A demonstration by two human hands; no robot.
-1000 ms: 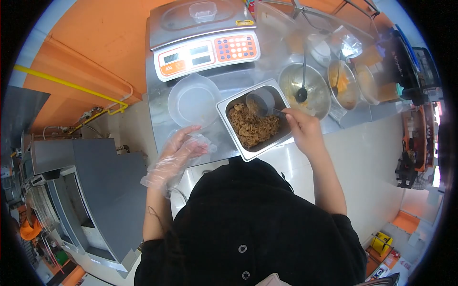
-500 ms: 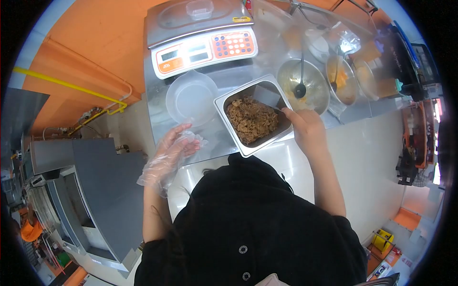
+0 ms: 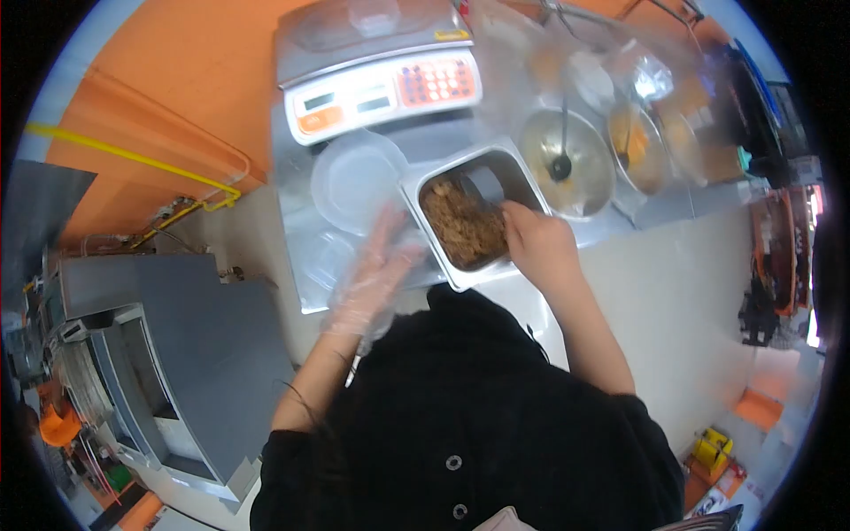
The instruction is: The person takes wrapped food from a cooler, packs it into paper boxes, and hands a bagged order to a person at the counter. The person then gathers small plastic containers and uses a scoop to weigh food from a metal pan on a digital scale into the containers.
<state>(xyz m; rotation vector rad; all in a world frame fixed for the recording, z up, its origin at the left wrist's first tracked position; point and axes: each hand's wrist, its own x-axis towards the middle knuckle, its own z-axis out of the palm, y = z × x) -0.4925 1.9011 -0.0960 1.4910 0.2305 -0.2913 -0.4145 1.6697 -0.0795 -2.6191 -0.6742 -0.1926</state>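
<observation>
My right hand (image 3: 542, 248) is closed around the handle of a flat-bladed metal spatula (image 3: 486, 183). The spatula's blade is inside a deep rectangular steel pan (image 3: 524, 181), against brown shredded food (image 3: 462, 228) that looks like cooked meat. My left hand (image 3: 374, 274), in a clear plastic glove, is blurred beside the pan's left wall. Its fingers are stretched out and apart, with nothing seen in them; I cannot tell whether they touch the pan. Just beyond it lies a round translucent plastic bowl (image 3: 354, 181). A smaller clear container or lid (image 3: 326, 259) rests near the counter's left corner.
A weighing scale (image 3: 382, 96) stands at the back, bearing a small clear tub (image 3: 374, 16). To the right are a steel bowl (image 3: 580, 168) with a black ladle (image 3: 560, 166) and another bowl (image 3: 639, 164) with orange food. A grey cabinet (image 3: 208, 354) stands at left.
My left hand has moved right and up toward the pan, uncovering the small clear container. My right hand has shifted left, and the spatula is tilted differently in the food.
</observation>
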